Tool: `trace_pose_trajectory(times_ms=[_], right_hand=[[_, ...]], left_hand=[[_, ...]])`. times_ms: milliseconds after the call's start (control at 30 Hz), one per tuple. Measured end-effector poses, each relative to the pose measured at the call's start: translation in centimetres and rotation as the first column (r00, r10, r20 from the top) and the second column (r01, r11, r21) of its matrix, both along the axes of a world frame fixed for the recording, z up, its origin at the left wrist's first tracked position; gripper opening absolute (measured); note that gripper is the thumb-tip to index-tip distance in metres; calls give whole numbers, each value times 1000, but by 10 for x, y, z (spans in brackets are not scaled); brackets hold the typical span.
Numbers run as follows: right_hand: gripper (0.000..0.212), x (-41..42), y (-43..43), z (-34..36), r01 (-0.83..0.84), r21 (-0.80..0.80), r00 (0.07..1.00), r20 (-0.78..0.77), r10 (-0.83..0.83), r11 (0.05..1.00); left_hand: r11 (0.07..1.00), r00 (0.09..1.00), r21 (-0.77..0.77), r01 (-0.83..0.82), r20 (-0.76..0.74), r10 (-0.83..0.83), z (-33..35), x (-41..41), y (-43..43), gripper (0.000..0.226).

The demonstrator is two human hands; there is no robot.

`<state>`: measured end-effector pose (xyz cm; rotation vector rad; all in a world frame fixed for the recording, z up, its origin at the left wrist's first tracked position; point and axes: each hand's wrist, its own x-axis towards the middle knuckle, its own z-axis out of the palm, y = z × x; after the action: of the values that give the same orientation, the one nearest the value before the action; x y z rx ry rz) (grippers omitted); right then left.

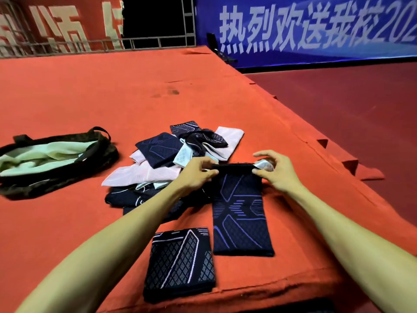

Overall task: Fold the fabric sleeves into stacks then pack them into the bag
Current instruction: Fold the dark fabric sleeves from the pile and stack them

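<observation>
Both hands, left hand [198, 171] and right hand [274, 171], pinch the dark sleeve's [240, 213] far edge; uneven pulling could skew the fold.

- Seemingly a school event hall.
- A platform [108, 86] covered in orange-red felt.
- Behind the platform: a blue banner [316, 28] with white Chinese characters, a red banner [58, 21], a metal truss [188, 21].
- Right of the platform: dark red floor [352, 109].
</observation>
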<state>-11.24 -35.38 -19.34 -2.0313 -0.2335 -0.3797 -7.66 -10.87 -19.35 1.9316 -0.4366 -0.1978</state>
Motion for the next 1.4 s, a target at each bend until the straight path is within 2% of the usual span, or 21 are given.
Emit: trace_pose_trajectory(times_ms=[133, 233, 400, 533, 700, 833, 933, 1033, 1067, 1133, 1200, 1267, 1300, 1367, 1400], right_hand=[[26, -21, 3, -1, -8, 117, 1000, 3, 8, 993], [32, -51, 3, -8, -40, 111, 999, 22, 38, 993], [37, -104, -8, -34, -190, -11, 981, -26, 190, 982], [43, -126, -7, -51, -230, -233, 973, -47, 226, 945], [15, -130, -4, -41, -282, -276, 959, -47, 280, 919], [12, -135, -3, -36, -339, -371, 933, -14, 360, 864], [5, -140, -8, -38, -374, -373, 919, -26, 394, 849], [17, -144, -18, -31, -451, -389, 889, -121, 441, 803], [21, -144, -23, -25, -505, -374, 863, -188, 469, 778], [36, -142, -29, -10, -577, -233, 810, -288, 511, 783], [42, -137, -25, -2, -509, -137, 849, -243, 469, 850], [36, -130, -11, -6, -380, -287, 925, -132, 356, 879], [35, -128, 0, -11, -341, -418, 938, -97, 332, 842], [39, -126, 17, -21, -333, -676, 932, -128, 340, 657], [39, -125, 21, -24, -334, -754, 930, -165, 328, 566]], left_hand=[[998, 988, -3, 67, 137, -66, 5, -19, 5, 19], [990, 971, -10, 140, 198, -136, -1, -51, 13, 6], [898, 834, 283, 337, 353, -424, -23, -92, 31, 17], [822, 750, 448, 351, 391, -534, -38, -103, 30, 18], [719, 722, 606, 340, 322, -612, -28, -103, 26, 39], [686, 698, 668, 287, 345, -627, -23, -110, 20, 30], [699, 697, 673, 242, 380, -608, -26, -118, 17, 15], [702, 729, 680, 211, 369, -576, -27, -123, 14, 11], [700, 740, 684, 206, 359, -569, -28, -124, 13, 10], [698, 750, 689, 196, 353, -559, -27, -126, 12, 10], [694, 761, 697, 184, 346, -549, -25, -127, 10, 11], [657, 773, 733, 174, 311, -552, -23, -128, 9, 16], [620, 776, 765, 175, 280, -565, -21, -128, 8, 21], [561, 773, 812, 162, 250, -583, -16, -129, 6, 24], [542, 770, 829, 136, 256, -585, -14, -131, 4, 23]])
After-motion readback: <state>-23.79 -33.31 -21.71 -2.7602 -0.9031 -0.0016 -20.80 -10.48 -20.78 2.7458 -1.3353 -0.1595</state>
